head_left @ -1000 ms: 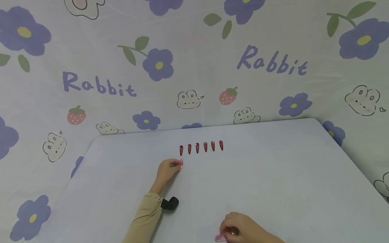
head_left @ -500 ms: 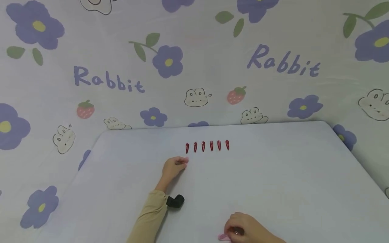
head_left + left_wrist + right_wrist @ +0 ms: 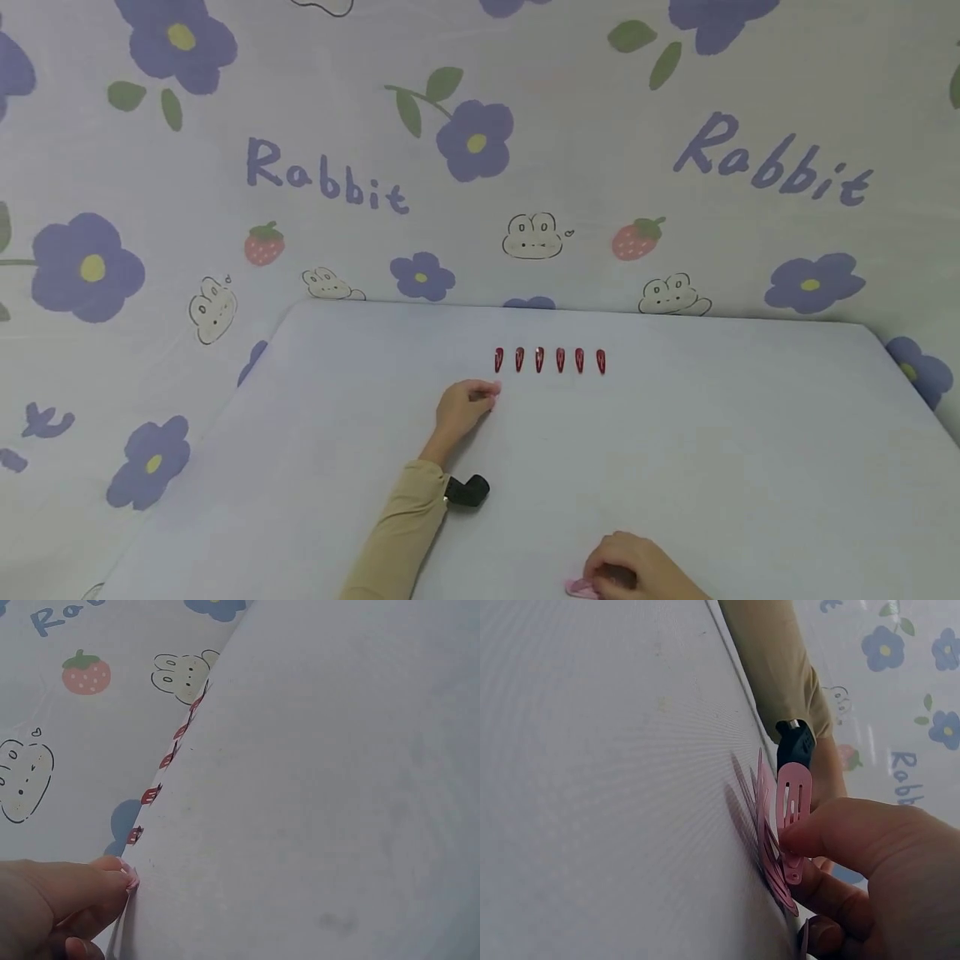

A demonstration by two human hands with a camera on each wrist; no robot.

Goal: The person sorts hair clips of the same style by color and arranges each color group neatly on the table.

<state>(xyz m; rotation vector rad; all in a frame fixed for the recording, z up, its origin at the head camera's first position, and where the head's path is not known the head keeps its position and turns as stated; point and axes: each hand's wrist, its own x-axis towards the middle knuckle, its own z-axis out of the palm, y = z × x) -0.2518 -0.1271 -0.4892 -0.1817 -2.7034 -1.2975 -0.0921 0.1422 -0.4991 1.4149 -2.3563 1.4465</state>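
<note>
A row of several red snap hair clips (image 3: 540, 360) lies upright and evenly spaced toward the back of the white table. My left hand (image 3: 460, 410) pinches a small pink hair clip (image 3: 130, 874) just in front of the leftmost red one; fingers cover most of it. Near the front of the table, my right hand (image 3: 637, 568) holds a pink snap hair clip (image 3: 793, 787) between thumb and fingers, as the right wrist view shows. Beside it, several more pink clips (image 3: 763, 817) overlap in a bunch close to the tabletop.
The white tabletop (image 3: 712, 450) spreads around both hands. Behind its far edge hangs a cloth (image 3: 570, 158) printed with flowers, rabbits and strawberries. A black wrist camera (image 3: 468, 491) sticks out from the left sleeve (image 3: 401, 525).
The head view has turned left, so everything sits further right in the picture. Both hands keep about the same places on the table, still holding pink clips.
</note>
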